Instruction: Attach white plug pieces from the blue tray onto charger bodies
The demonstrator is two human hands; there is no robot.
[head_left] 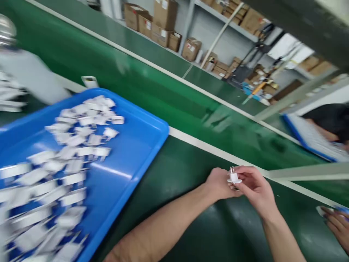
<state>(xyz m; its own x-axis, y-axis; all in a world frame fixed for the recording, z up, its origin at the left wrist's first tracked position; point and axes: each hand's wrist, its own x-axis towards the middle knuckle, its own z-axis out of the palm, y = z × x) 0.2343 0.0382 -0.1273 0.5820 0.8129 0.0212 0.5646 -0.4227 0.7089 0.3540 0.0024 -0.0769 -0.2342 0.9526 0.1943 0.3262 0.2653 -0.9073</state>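
A small white two-pin plug [233, 178], its pins pointing up, sits between my two hands over the dark green table. Thumb and fingers of my right hand [257, 189] pinch it from the right. My left hand [219, 183] is curled close against its left side, the fingers partly hidden behind the plug and the other hand; what it grips cannot be made out. To the left, a blue tray [144, 142] holds many more white plugs [73, 178], heaped loosely, some with pins showing.
A green conveyor belt [191, 112] with pale rails runs behind the table. More white pieces [11, 94] and a blurred white-grey object [35, 72] lie at far left. Another person's hand [338, 222] appears at right, below a blue-edged tray [313, 138]. Cardboard boxes [163, 22] line shelves beyond.
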